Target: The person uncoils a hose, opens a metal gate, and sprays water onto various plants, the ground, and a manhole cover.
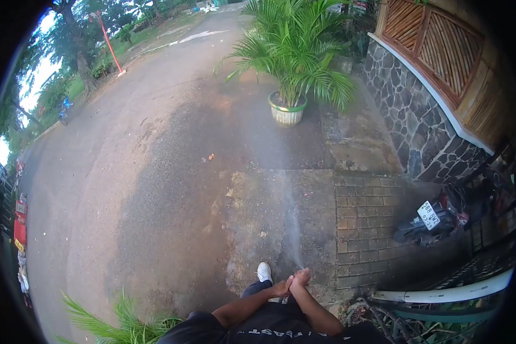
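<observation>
The person is wearing a dark shirt (264,329) with pale letters, and both hands are meeting in front of it. The right hand (301,277) is curling its fingers closed where the water spray (292,221) is starting; what they are gripping, I cannot tell. The left hand (281,288) is touching the right one from the left side, but its fingers are showing too small, so I cannot tell if they are closing on something. A white shoe (264,272) is pointing forward, just beside the left hand. The spray is going forward, away from the hands, above the wet pavement (258,223), and is becoming wider and fainter. To the right, a motorbike (441,217) is standing on brick paving (364,229). Farther, a potted palm (286,116) is standing upright, near a stone wall (410,117).
</observation>
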Demonstrator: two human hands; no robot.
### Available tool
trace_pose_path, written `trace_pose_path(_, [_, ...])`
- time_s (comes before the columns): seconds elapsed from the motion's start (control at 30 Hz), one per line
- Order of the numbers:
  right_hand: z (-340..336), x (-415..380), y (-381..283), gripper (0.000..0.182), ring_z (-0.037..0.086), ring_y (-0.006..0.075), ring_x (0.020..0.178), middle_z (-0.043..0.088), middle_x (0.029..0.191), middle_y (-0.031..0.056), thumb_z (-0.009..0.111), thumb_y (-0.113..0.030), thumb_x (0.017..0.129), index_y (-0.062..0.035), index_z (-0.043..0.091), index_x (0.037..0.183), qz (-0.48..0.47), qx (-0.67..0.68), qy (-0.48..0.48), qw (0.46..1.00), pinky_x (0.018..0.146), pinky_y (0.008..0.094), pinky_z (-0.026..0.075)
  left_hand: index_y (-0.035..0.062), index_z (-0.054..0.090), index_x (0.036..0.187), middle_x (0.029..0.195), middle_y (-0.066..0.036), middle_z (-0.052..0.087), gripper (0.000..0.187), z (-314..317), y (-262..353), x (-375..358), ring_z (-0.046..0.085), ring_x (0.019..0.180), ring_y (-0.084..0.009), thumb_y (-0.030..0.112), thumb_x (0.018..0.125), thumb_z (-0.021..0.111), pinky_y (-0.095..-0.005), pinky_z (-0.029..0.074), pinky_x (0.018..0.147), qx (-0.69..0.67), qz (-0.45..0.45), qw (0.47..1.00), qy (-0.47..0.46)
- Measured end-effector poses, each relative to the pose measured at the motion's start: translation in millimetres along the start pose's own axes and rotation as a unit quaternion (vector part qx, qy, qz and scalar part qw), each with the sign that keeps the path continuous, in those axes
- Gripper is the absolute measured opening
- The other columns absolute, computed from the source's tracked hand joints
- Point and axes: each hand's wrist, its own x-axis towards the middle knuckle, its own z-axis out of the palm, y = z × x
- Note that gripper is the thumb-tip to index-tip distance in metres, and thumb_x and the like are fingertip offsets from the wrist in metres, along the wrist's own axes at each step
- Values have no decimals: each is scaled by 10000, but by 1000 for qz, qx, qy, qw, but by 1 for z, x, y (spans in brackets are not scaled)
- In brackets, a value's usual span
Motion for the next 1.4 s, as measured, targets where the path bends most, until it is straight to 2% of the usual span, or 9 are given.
trace_pose_path(0.07, [-4, 4, -10, 430, 449, 167, 474, 448, 564, 44, 397, -393, 935, -100, 399, 621, 10, 14, -40, 999, 444, 323, 359, 45, 485, 569, 540, -68, 473, 828, -2, 0, 1, 501, 518, -181, 714, 886, 115, -338, 446, 533, 16, 20, 999, -28])
trace_pose_path(0.13, [-22, -15, -36, 391, 415, 151, 476, 417, 555, 36, 369, -353, 914, -101, 381, 616, 16, -3, -178, 984, 454, 302, 347, 42, 488, 574, 546, -68, 487, 832, 1, 17, -10, 514, 529, -182, 716, 884, 113, -340, 453, 545, 18, 24, 999, -39])
trace_pose_path(0.3, [-32, -13, -49, 356, 374, 143, 462, 367, 538, 21, 354, -325, 892, -110, 346, 609, 52, 39, -202, 977, 442, 300, 323, 22, 541, 624, 559, -72, 531, 828, 21, -9, 8, 545, 536, -190, 690, 905, 139, -338, 450, 544, 150, 52, 987, 23])
trace_pose_path(0.47, [-69, -31, -67, 353, 364, 144, 455, 342, 533, 14, 368, -334, 890, -118, 343, 612, 66, 86, -186, 977, 432, 298, 314, -9, 619, 704, 619, -155, 596, 841, 71, 5, -15, 593, 603, -245, 668, 921, 170, -390, 460, 619, 100, -4, 993, 67])
trace_pose_path(0.63, [-111, -57, -79, 345, 362, 153, 441, 341, 525, 24, 376, -323, 881, -118, 351, 604, 50, 111, -163, 979, 425, 301, 313, -58, 623, 803, 702, -239, 613, 753, 116, -2, -35, 591, 658, -266, 559, 974, 227, -425, 460, 680, 134, 94, 977, 138])
trace_pose_path(0.83, [-148, -105, -67, 323, 354, 159, 424, 349, 517, 29, 377, -299, 865, -119, 351, 598, 36, 148, -126, 980, 409, 304, 300, -68, 590, 722, 608, -205, 573, 738, 152, -29, -78, 564, 611, -239, 539, 978, 260, -426, 445, 625, 122, 119, 974, 150])
trace_pose_path(1.17, [-243, -261, -36, 345, 291, 121, 408, 326, 502, -1, 374, -280, 898, -128, 347, 589, -1, 236, -200, 951, 396, 281, 258, -59, 544, 657, 541, -192, 461, 718, 238, -97, -216, 490, 540, -217, 532, 974, 288, -417, 402, 556, 107, 212, 930, 280])
trace_pose_path(1.27, [-285, -307, -38, 398, 260, 121, 373, 306, 487, -4, 369, -363, 916, -130, 341, 595, 13, 197, -240, 950, 352, 286, 216, -37, 564, 727, 578, -106, 533, 685, 283, -119, -258, 505, 552, -196, 513, 989, 251, -368, 405, 552, 20, 307, 900, 310])
trace_pose_path(1.4, [-333, -323, -55, 435, 236, 113, 354, 280, 463, -19, 339, -433, 935, -150, 343, 604, 20, 218, -251, 943, 337, 282, 213, 47, 570, 782, 623, -23, 500, 592, 330, -153, -295, 473, 580, -129, 495, 997, 249, -299, 406, 567, -66, 285, 914, 280])
